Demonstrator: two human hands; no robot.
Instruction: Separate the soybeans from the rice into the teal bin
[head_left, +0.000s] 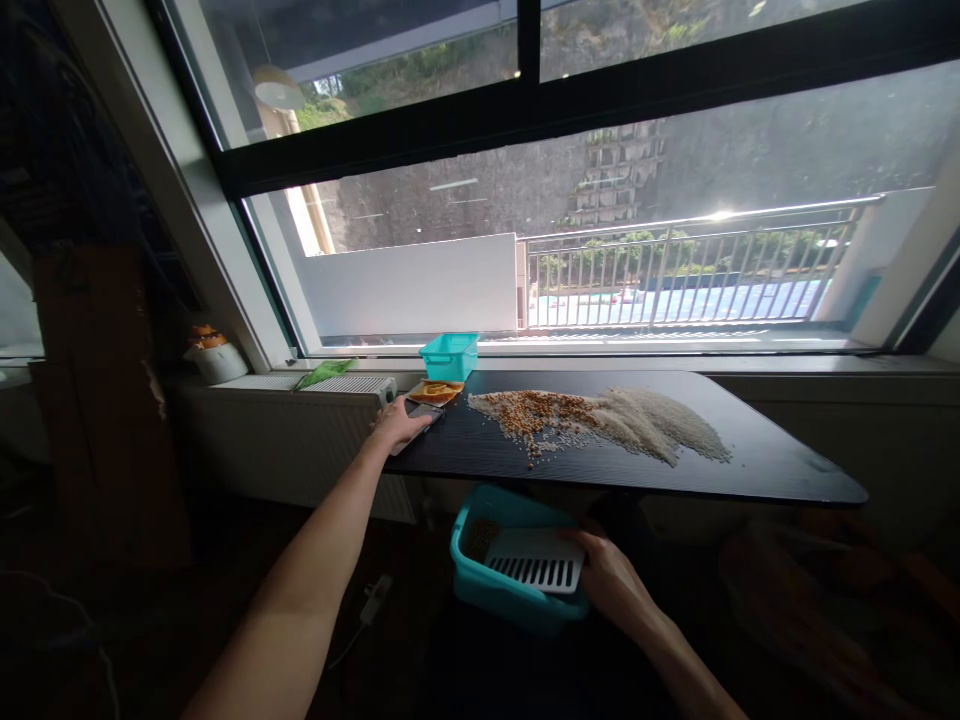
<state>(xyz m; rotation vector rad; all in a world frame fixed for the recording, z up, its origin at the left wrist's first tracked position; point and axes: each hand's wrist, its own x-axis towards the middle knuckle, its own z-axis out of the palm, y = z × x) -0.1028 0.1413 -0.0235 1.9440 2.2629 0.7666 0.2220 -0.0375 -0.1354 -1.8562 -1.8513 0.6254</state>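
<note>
My left hand [396, 427] is closed about a phone [426, 420] at the left end of the dark table, its thumb stretched across the phone. Below the table's front edge, my right hand [600, 570] grips a white slotted scoop [536, 556] by its right side. That scoop is tilted inside a teal plastic basin [469, 585], with brownish grains [481, 538] partly visible behind it. On the tabletop lies a spread heap of orange-brown kernels [547, 410], which merges at the right into pale grains [652, 420].
A smaller turquoise basket [450, 357] stands at the table's back left, behind an orange-and-brown packet [436, 392]. A radiator [330, 425] adjoins the table, with a green item [328, 372] on top. A power strip [375, 600] lies on the floor.
</note>
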